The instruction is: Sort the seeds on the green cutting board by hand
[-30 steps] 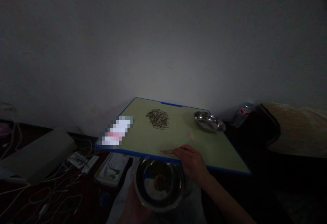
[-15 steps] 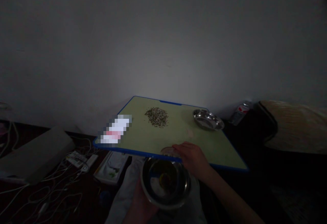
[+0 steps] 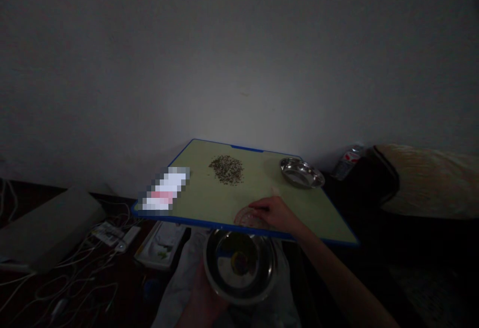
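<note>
My left hand (image 3: 204, 300) holds a steel bowl (image 3: 240, 265) from below, just in front of the near edge of a green board with a blue rim (image 3: 209, 201). The bowl has a little dark matter at its bottom. My right hand (image 3: 275, 213) rests on the board's near edge, its fingers curled on a small clear dish (image 3: 247, 217). A heap of small greenish seeds (image 3: 226, 169) lies near the board's far edge. A shallow steel dish (image 3: 301, 173) sits at the far right corner.
A blurred white and pink item (image 3: 164, 194) lies on the board's left side. Left of the board are tangled white cables (image 3: 75, 273), a plug strip (image 3: 112, 234) and a grey box (image 3: 48, 228). A bottle (image 3: 346, 161) and a cushion (image 3: 426, 181) lie at the right. A wall stands behind.
My right hand has slid forward onto the board and the small clear dish has come into view under its fingers. The steel bowl has shifted slightly right.
</note>
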`<action>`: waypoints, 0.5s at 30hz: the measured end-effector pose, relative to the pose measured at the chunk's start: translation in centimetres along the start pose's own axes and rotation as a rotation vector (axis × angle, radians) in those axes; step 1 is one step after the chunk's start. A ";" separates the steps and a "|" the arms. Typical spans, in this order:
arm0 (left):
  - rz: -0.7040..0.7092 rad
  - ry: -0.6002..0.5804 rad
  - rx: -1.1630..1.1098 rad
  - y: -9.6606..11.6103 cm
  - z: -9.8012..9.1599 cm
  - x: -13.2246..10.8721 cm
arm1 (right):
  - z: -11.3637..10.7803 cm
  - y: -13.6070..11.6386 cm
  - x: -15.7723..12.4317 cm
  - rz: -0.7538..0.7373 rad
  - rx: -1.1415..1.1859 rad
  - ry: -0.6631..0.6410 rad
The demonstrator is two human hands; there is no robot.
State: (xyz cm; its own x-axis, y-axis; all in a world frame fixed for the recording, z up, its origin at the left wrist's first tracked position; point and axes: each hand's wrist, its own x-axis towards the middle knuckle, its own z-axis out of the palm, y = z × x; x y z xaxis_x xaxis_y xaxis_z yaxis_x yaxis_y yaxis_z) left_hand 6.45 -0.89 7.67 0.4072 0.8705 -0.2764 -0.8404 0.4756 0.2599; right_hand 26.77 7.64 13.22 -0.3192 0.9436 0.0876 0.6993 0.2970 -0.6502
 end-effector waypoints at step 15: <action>0.000 0.008 0.027 -0.4 1.2 2.4 | 0.0 1.0 0.8 -0.057 0.006 -0.001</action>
State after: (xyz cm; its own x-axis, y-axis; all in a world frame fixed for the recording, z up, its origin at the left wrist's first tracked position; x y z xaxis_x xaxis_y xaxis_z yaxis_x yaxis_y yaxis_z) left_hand 8.17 1.14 8.02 0.4046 0.8694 -0.2837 -0.8303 0.4792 0.2846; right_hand 27.22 8.66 12.58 -0.3596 0.9248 0.1239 0.6760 0.3497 -0.6486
